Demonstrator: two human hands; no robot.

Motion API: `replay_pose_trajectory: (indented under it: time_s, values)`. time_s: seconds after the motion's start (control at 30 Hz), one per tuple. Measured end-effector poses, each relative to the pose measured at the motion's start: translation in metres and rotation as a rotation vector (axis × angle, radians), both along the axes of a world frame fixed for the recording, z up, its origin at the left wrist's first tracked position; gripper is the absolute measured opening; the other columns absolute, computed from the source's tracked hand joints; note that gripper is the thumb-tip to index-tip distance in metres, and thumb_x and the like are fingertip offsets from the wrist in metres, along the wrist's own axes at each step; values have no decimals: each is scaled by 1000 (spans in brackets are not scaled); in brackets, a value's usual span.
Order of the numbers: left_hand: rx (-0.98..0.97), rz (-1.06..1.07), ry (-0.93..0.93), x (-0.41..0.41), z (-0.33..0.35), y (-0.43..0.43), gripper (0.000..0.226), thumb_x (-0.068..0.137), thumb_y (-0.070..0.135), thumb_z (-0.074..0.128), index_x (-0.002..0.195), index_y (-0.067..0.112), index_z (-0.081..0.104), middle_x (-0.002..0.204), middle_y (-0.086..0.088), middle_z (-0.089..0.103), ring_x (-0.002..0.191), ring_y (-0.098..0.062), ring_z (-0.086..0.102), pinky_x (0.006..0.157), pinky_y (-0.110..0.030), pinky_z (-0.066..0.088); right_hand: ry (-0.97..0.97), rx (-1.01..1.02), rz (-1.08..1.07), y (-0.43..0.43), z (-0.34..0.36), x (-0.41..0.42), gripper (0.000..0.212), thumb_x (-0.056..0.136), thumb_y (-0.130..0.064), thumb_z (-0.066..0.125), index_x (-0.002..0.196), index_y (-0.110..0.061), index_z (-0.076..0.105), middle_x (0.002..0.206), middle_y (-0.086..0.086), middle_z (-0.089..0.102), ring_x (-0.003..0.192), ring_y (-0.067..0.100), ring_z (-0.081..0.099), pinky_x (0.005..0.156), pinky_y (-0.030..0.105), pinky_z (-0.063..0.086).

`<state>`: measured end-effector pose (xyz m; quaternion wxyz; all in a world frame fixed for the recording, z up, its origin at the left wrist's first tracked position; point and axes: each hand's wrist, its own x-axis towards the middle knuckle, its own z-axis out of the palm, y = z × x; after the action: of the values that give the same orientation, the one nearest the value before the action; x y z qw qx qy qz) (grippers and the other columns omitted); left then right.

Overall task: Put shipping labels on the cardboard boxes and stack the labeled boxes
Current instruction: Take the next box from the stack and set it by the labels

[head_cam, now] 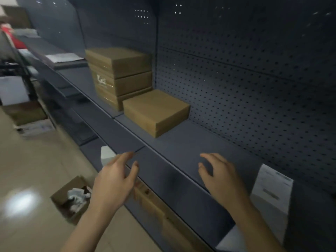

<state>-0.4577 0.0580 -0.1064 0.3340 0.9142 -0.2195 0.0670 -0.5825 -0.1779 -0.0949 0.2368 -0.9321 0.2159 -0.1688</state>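
The dark shelf (181, 142), backed by a perforated panel (254, 88), carries all the work seen. On it a stack of three cardboard boxes (118, 75) stands square against the panel; its middle box bears a pale mark under clear tape on the front face, but whether that is a shipping label cannot be told. Just beside the stack, on the shelf itself, sits a single box (156, 111) whose visible top and sides show no label. I judge this box unlabelled and not yet stacked. Below the shelf edge a brown shape, probably further boxes (151, 202), is too blurred to assess. An open carton (60, 193) holding crumpled paper lies on the floor. A printed label sheet (272, 186) rests on the shelf to the right, well apart from the single box. The left grip (114, 179) and the right grip (221, 179) hover over bare shelf, fingers apart and loosely bent, holding nothing. Assessment: the task is partly done; at least one label and one stacking remain.
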Motion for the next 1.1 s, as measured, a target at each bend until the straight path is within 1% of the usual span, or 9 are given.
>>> replay_pose_trajectory:
  time_s: [0.07, 0.17, 0.3, 0.47, 0.7, 0.83, 0.93, 1.0, 1.1]
  values:
    - [46, 19, -40, 29, 3, 9, 41, 96, 41, 48, 129, 20, 59, 127, -1, 64, 109, -24, 61, 85, -39, 53, -11, 1, 0, 5, -1, 32, 42, 101, -36, 50, 139, -19, 55, 139, -5, 55, 123, 13, 53, 96, 31, 50]
    - [85, 38, -93, 76, 5, 9, 40, 97, 39, 49, 130, 18, 59, 130, -4, 62, 116, -26, 59, 87, -39, 51, -23, -19, -16, 2, -3, 77, 43, 101, -38, 49, 138, -18, 56, 136, -3, 57, 120, 15, 56, 92, 33, 52]
    - [106, 42, -93, 146, 1, -10, 44, 97, 44, 47, 133, 21, 55, 134, -2, 59, 111, -26, 60, 85, -40, 52, -40, 17, -60, -15, -13, 138, 47, 102, -43, 47, 141, -18, 53, 135, 0, 56, 118, 18, 56, 89, 35, 52]
    - [189, 17, -81, 228, -3, -49, 47, 95, 50, 45, 135, 26, 52, 137, -1, 56, 117, -25, 58, 87, -42, 54, 18, 84, -111, -40, -21, 208, 53, 102, -49, 41, 148, -21, 43, 146, -2, 47, 128, 19, 49, 92, 32, 47]
    - [236, -108, -57, 309, 0, -98, 38, 94, 43, 50, 127, 23, 55, 127, -2, 56, 116, -28, 56, 82, -40, 52, 153, 63, -174, -60, -22, 269, 60, 102, -53, 37, 152, -20, 34, 150, 4, 42, 132, 21, 46, 93, 33, 44]
    - [279, -184, -17, 355, -5, -116, 44, 94, 49, 47, 131, 25, 49, 123, -5, 54, 114, -31, 54, 90, -45, 51, 205, 151, -270, -65, -28, 299, 75, 99, -59, 39, 157, -15, 20, 155, 9, 36, 139, 26, 38, 103, 39, 41]
    - [378, -204, -49, 385, -4, -129, 50, 93, 55, 42, 132, 24, 48, 129, -9, 54, 119, -35, 52, 100, -48, 42, 189, 248, -368, -68, -38, 320, 82, 96, -64, 41, 158, -17, 17, 153, 9, 40, 137, 28, 41, 104, 43, 43]
    - [383, -236, -24, 401, -2, -135, 52, 92, 56, 42, 132, 23, 48, 130, -10, 54, 118, -37, 53, 99, -49, 42, 130, 355, -425, -66, -43, 331, 80, 95, -63, 45, 158, -20, 19, 151, 6, 43, 134, 28, 46, 105, 42, 45]
    - [387, -314, 84, 426, -5, -139, 52, 92, 58, 43, 130, 22, 47, 123, -12, 58, 108, -37, 59, 90, -45, 50, 71, 465, -502, -58, -52, 342, 84, 92, -66, 47, 158, -24, 17, 149, 3, 48, 128, 25, 53, 104, 38, 47]
